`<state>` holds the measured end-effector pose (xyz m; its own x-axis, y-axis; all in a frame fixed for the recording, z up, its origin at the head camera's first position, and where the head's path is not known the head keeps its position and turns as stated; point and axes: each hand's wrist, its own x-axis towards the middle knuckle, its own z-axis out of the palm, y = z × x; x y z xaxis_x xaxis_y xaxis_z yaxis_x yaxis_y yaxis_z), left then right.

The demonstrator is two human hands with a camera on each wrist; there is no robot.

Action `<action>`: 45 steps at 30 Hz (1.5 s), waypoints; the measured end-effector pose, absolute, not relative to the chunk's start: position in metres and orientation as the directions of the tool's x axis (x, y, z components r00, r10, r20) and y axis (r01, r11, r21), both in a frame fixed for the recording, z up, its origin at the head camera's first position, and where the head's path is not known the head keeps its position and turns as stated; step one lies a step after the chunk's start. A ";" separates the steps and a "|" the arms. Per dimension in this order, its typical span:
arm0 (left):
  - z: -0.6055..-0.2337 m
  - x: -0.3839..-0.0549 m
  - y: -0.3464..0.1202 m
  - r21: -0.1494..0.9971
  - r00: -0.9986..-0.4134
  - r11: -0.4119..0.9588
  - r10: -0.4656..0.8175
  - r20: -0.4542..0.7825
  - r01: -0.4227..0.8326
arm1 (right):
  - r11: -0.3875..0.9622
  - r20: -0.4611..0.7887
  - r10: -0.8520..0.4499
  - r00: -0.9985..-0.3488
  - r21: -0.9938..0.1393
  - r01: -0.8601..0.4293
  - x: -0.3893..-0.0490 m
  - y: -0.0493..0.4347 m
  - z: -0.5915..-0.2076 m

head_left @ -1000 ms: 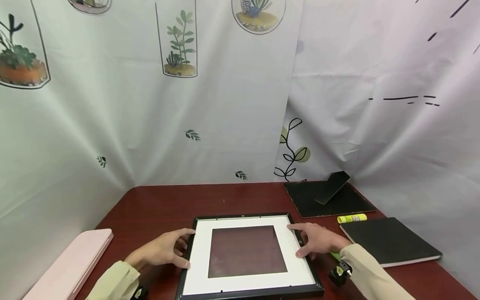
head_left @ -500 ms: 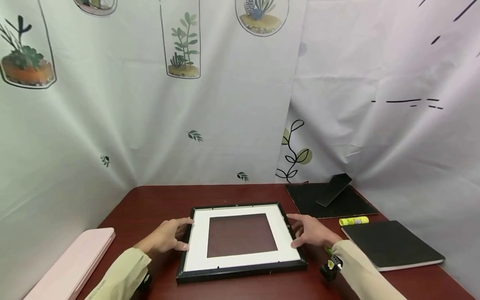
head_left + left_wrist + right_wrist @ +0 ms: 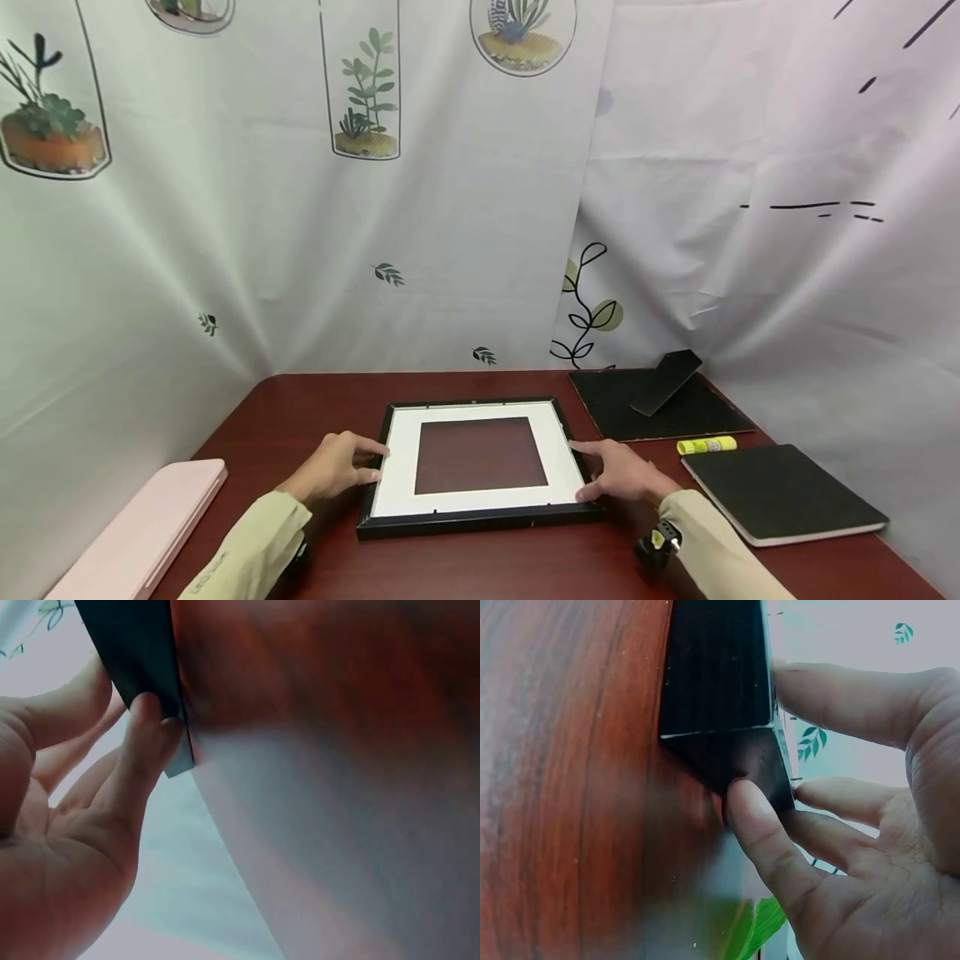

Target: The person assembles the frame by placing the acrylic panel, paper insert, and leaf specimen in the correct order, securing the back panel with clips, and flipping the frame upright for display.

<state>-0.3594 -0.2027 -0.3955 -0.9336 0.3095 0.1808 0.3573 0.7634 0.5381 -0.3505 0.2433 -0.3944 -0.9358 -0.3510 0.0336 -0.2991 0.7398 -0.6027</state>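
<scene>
A black picture frame lies on the table in the head view, its rear side up with small tabs along the border. Inside it sits a white mat with a rectangular opening through which dark red shows. My left hand holds the frame's left side, thumb and forefinger at the border; the left wrist view has its fingers against the black side. On the opposite side my right hand holds the frame likewise. In the right wrist view one fingertip presses the frame's side near a corner.
At the back right lies a black backing board with its easel stand raised. A yellow glue stick and a black-covered book are to the right. A pink flat case lies on the left of the red-brown table.
Both hands have moved the picture frame away from the person, toward the table's middle. It appears smaller and higher in the head view, with both hands still at its sides.
</scene>
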 end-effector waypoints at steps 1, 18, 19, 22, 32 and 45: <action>-0.395 -0.358 -0.204 0.524 -0.927 0.766 0.333 0.172 0.372 | 0.740 0.031 -0.353 -0.935 -0.602 -0.299 -0.350 0.243 -0.394; -0.384 -0.348 -0.210 0.618 -0.898 0.722 0.437 -0.058 0.312 | 0.659 -0.019 -0.529 -0.848 -0.639 -0.397 -0.347 0.298 -0.347; -0.385 -0.348 -0.210 0.623 -0.895 0.715 0.444 -0.054 0.317 | 0.683 -0.023 -0.516 -0.856 -0.615 -0.395 -0.347 0.301 -0.346; -0.385 -0.347 -0.210 0.626 -0.894 0.712 0.444 -0.051 0.318 | 0.743 -0.037 -0.494 -0.869 -0.537 -0.400 -0.344 0.311 -0.348; -0.387 -0.349 -0.206 0.601 -0.927 0.757 0.369 -0.069 0.257 | 0.781 0.036 -0.444 -0.895 -0.473 -0.407 -0.342 0.316 -0.374; -0.390 -0.349 -0.209 0.625 -0.909 0.722 0.415 -0.047 0.297 | 0.887 0.099 -0.282 -0.954 -0.352 -0.298 -0.357 0.287 -0.392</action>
